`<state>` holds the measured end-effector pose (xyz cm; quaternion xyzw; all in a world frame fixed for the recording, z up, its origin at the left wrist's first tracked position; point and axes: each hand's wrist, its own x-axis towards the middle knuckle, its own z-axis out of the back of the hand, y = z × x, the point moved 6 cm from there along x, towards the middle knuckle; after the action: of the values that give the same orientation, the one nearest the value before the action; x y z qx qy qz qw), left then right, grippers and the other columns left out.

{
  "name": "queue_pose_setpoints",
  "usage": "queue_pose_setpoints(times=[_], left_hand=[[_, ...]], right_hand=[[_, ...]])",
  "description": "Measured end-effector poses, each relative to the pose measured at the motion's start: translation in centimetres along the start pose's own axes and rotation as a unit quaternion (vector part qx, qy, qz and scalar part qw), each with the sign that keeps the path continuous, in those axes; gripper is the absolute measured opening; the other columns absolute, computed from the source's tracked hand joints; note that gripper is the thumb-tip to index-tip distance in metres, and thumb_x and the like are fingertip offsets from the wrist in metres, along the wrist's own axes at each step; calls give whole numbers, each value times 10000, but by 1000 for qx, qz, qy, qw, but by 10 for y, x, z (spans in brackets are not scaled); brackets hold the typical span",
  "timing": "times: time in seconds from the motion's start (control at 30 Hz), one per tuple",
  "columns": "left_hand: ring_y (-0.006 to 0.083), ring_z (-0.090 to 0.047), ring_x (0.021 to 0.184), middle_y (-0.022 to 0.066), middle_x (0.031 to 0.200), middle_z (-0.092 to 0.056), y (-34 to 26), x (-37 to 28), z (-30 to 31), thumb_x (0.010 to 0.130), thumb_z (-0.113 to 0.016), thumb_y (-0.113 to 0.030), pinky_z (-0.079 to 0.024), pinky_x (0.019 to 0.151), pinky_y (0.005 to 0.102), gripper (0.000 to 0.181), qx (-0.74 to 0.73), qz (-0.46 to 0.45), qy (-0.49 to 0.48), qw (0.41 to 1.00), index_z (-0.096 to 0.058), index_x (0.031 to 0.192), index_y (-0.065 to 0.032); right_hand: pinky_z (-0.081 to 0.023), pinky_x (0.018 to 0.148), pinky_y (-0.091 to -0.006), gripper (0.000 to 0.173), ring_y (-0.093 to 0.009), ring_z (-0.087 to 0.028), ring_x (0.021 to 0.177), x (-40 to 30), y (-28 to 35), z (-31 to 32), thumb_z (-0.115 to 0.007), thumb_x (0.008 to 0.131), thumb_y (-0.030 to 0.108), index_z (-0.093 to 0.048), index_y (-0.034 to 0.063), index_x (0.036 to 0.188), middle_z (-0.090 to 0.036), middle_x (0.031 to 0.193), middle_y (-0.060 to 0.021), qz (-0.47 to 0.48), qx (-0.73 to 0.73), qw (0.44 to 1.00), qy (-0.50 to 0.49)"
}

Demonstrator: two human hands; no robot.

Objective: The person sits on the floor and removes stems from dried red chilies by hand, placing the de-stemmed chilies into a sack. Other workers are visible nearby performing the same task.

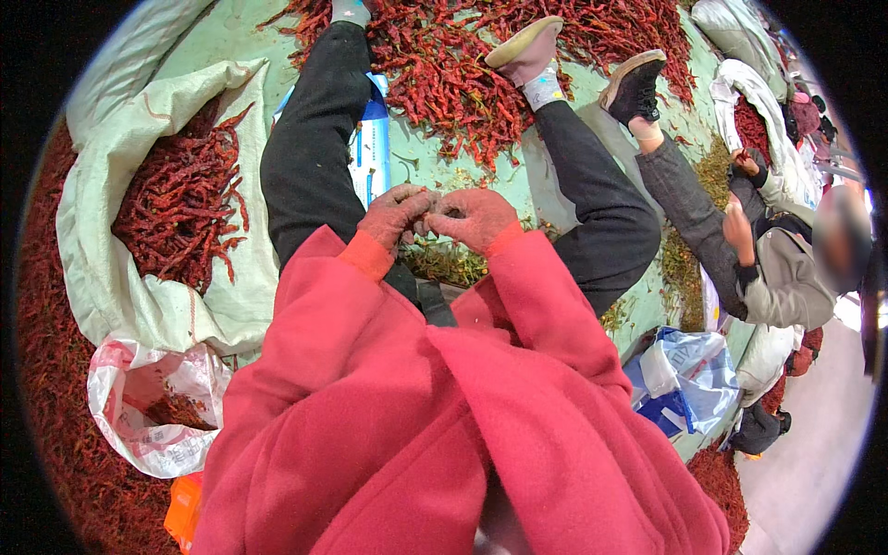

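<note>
My left hand and my right hand meet at the fingertips in front of my lap, between my spread legs. Their fingers are curled, and whether a small thing is pinched between them cannot be made out. Below the hands lies a strip of green-brown chili stems. Beyond them a large heap of dried red chilies spreads over the pale green sheet. To the left an open white woven sack holds dried red chilies.
A white and red plastic bag stands below the sack. On the right sits a person in a grey jacket, one leg stretched towards the heap. Near that person are a blue and white bag and a sack of chilies.
</note>
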<state>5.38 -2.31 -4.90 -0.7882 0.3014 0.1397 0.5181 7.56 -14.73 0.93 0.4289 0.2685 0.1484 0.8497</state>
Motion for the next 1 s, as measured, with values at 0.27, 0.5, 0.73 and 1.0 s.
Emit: queue_pose_setpoints(times=[0.27,0.5,0.73,1.0], left_hand=[[57,-509,476,28,751,-575,-68,-97,68,811,-577,-255,-335,346,146,282,-166,-127,-104,972,-538,982,-34],[94,-497,614,18,696,-555,-59,-368,294,734,-636,-301,-412,557,188,340,162,-3,-482,861,-588,940,-34],[269,-569,912,96,1039,-590,-95,-413,270,774,-547,-424,-431,807,367,419,767,242,-432,408,-572,1051,-111],[130,-590,799,61,904,-628,-103,-174,97,817,-557,-146,-457,676,257,196,368,-186,-249,876,-605,983,-54]], right_hand=[[-420,575,-241,236,-79,-521,624,-2,-49,30,-635,765,285,-648,55,817,-593,675,-6,-41,131,986,-92],[-462,620,-241,204,-104,-561,703,-11,-36,2,-616,783,152,-607,5,925,-604,808,-42,-75,188,976,-75],[-410,566,-221,193,-81,-511,618,-8,-47,9,-617,790,185,-620,12,875,-578,710,-10,-59,126,989,-55],[-439,640,-296,311,-179,-580,687,12,-65,28,-601,753,384,-646,89,838,-627,737,-55,-71,-21,992,-107]])
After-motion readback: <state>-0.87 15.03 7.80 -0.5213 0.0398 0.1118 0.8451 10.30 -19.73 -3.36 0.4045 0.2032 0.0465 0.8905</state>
